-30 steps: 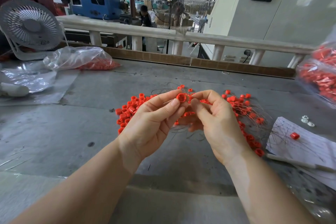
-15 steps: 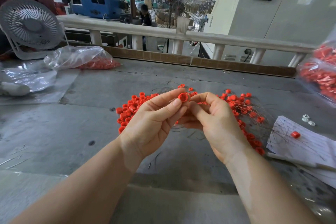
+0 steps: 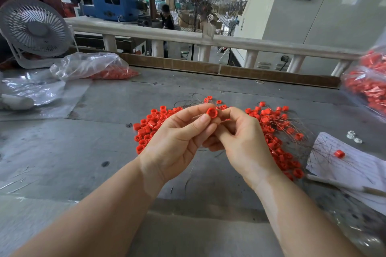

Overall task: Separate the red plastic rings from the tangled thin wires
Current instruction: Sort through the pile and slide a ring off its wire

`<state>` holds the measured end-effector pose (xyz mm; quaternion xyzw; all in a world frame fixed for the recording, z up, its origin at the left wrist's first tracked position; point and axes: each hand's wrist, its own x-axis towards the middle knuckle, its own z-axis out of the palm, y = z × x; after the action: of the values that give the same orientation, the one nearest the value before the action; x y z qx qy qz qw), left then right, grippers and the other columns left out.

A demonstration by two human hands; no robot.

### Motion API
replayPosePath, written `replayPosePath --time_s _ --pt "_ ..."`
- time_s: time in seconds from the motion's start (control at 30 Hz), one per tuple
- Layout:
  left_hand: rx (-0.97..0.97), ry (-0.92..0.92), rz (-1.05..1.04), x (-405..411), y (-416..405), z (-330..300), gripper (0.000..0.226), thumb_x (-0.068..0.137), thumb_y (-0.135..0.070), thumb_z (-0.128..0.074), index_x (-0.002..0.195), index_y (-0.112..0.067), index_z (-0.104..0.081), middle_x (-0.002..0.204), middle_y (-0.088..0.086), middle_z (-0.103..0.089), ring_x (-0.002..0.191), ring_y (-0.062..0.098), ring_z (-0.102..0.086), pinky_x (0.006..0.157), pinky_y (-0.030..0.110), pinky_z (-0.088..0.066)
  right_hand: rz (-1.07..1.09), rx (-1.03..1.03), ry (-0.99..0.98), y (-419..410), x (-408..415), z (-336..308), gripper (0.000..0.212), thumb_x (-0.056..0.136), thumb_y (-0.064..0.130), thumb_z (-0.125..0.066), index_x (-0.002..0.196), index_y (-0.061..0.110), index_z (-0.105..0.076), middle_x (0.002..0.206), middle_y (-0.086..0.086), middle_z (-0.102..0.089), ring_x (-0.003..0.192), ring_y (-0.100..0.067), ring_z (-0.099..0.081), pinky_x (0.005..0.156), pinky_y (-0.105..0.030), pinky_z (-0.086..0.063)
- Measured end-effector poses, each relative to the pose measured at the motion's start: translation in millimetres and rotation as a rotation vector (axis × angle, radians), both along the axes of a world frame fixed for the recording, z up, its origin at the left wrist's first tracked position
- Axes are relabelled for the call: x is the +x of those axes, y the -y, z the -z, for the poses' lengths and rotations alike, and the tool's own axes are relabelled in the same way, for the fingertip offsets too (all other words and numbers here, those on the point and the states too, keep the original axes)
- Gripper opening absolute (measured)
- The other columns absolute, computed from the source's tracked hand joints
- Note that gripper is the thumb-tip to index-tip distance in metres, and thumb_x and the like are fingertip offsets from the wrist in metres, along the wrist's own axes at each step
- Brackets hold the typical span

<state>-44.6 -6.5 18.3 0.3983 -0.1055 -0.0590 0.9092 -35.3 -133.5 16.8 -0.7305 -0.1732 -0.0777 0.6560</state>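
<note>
The grey table (image 3: 104, 131) is carrying everything. On it, behind the hands, a heap of red rings (image 3: 150, 125) is lying to the left, and more rings tangled in thin wires (image 3: 277, 131) are spreading to the right. The left hand (image 3: 177, 142) is pinching one red ring (image 3: 212, 113) between thumb and forefinger, above the table, with its open end facing the camera. The right hand (image 3: 242, 142) is curling beside that ring, fingertips touching the left hand's; what it is gripping cannot be made out. A single ring (image 3: 339, 154) is sitting on paper (image 3: 355, 165) at the table's right edge.
</note>
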Motion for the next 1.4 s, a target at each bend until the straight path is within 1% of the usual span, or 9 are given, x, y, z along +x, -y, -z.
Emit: replayPosePath --time_s 0.1,0.27,0.4,0.5,0.7,0.8,1.03,1.23,1.4 --pt "0.029 -0.008 -0.009 0.2 0.4 0.1 0.022 0.069 -0.003 -0.059 0.077 -0.012 -0.077 0.079 0.006 -0.073 0.075 0.010 -0.070 0.064 0.014 -0.054 0.035 -0.024 0.002 1.8 1.3 0.8 0.010 0.092 0.005 -0.055 0.084 0.008 -0.060 0.062 -0.007 -0.068 0.051 -0.014 -0.066 0.047 -0.019 -0.048" --pt "0.047 -0.035 -0.017 1.1 0.2 0.2 0.023 0.068 -0.002 -0.060 0.080 -0.012 -0.078 0.078 0.006 -0.073 0.075 0.011 -0.071 0.066 0.015 -0.055 0.116 -0.147 0.110 3.1 2.8 3.2 0.019 0.092 0.004 -0.055 0.080 0.017 -0.060 0.058 -0.002 -0.064 0.048 -0.012 -0.062 0.047 -0.020 -0.047" --pt "0.031 -0.064 -0.006 0.5 0.1 -1.3 0.024 0.067 -0.001 -0.059 0.081 -0.011 -0.078 0.081 0.007 -0.074 0.077 0.011 -0.071 0.066 0.015 -0.055 0.173 -0.206 0.168 4.9 4.4 4.3 0.020 0.091 0.004 -0.056 0.079 0.021 -0.059 0.056 0.003 -0.064 0.048 -0.011 -0.061 0.052 -0.028 -0.050" --pt "0.030 -0.062 -0.013 -1.0 0.5 -2.6 0.025 0.067 -0.001 -0.059 0.081 -0.009 -0.077 0.081 0.008 -0.074 0.077 0.012 -0.071 0.066 0.016 -0.055 0.207 -0.232 0.206 5.6 5.5 4.8 0.020 0.090 0.005 -0.057 0.079 0.022 -0.058 0.056 0.002 -0.063 0.048 -0.009 -0.060 0.054 -0.035 -0.052" --pt "0.042 -0.070 -0.014 -2.7 0.0 -4.5 0.024 0.067 -0.002 -0.058 0.081 -0.008 -0.077 0.082 0.009 -0.074 0.076 0.013 -0.071 0.069 0.017 -0.056 0.238 -0.276 0.225 5.5 5.5 5.0 0.019 0.091 0.007 -0.057 0.079 0.022 -0.057 0.058 0.004 -0.063 0.048 -0.008 -0.060 0.057 -0.039 -0.054" --pt "0.043 -0.090 0.005 -3.5 -1.2 -6.0 0.025 0.068 -0.004 -0.057 0.081 -0.008 -0.077 0.081 0.010 -0.073 0.075 0.013 -0.071 0.065 0.016 -0.056 0.248 -0.286 0.233 5.1 5.6 4.0 0.019 0.090 0.008 -0.058 0.079 0.022 -0.057 0.057 0.003 -0.063 0.049 -0.009 -0.060 0.058 -0.042 -0.054" --pt "0.039 -0.083 0.007 -4.9 -1.0 -7.5 0.024 0.067 -0.004 -0.059 0.083 -0.008 -0.077 0.083 0.009 -0.074 0.078 0.013 -0.071 0.070 0.017 -0.056 0.257 -0.296 0.238 5.5 4.4 3.5 0.021 0.090 0.008 -0.058 0.078 0.025 -0.057 0.057 0.004 -0.062 0.049 -0.008 -0.060 0.059 -0.042 -0.054" --pt "0.037 -0.086 -0.009 -4.2 1.3 -6.3 0.026 0.066 -0.001 -0.058 0.081 -0.009 -0.077 0.082 0.009 -0.074 0.077 0.012 -0.071 0.066 0.016 -0.056 0.253 -0.293 0.237 5.9 3.7 3.4 0.021 0.090 0.008 -0.058 0.078 0.024 -0.057 0.057 0.004 -0.062 0.048 -0.007 -0.059 0.058 -0.039 -0.054" --pt "0.035 -0.087 0.000 -3.7 0.2 -6.6 0.023 0.068 -0.005 -0.059 0.081 -0.009 -0.077 0.083 0.008 -0.074 0.077 0.012 -0.071 0.065 0.015 -0.055 0.261 -0.311 0.243 5.2 3.7 3.3 0.025 0.090 0.007 -0.059 0.076 0.027 -0.055 0.057 0.004 -0.062 0.049 -0.007 -0.059 0.057 -0.038 -0.053"
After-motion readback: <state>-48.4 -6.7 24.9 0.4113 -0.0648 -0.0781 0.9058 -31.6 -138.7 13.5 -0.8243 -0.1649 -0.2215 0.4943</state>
